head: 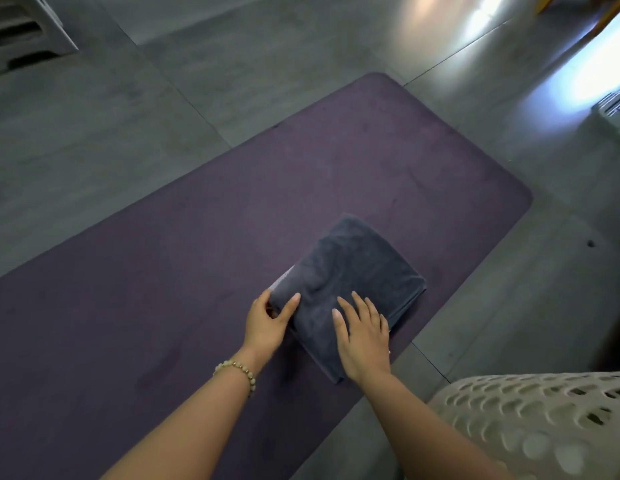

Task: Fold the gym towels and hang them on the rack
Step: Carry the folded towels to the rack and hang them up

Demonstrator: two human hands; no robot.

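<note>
The folded dark towel (357, 265) lies on the purple mat (163, 258), the left hand (268, 322) pinching its corner and the right hand (365, 337) pressing flat on top; soft, light and floppy, it probably lifts best by the folded edge.

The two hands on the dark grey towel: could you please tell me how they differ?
The left hand pinches a corner of the folded dark grey towel, thumb on top; the right hand lies flat on it, fingers straight. The left wrist wears a pale beaded bracelet; the right wrist is bare. Both touch the towel.
</note>
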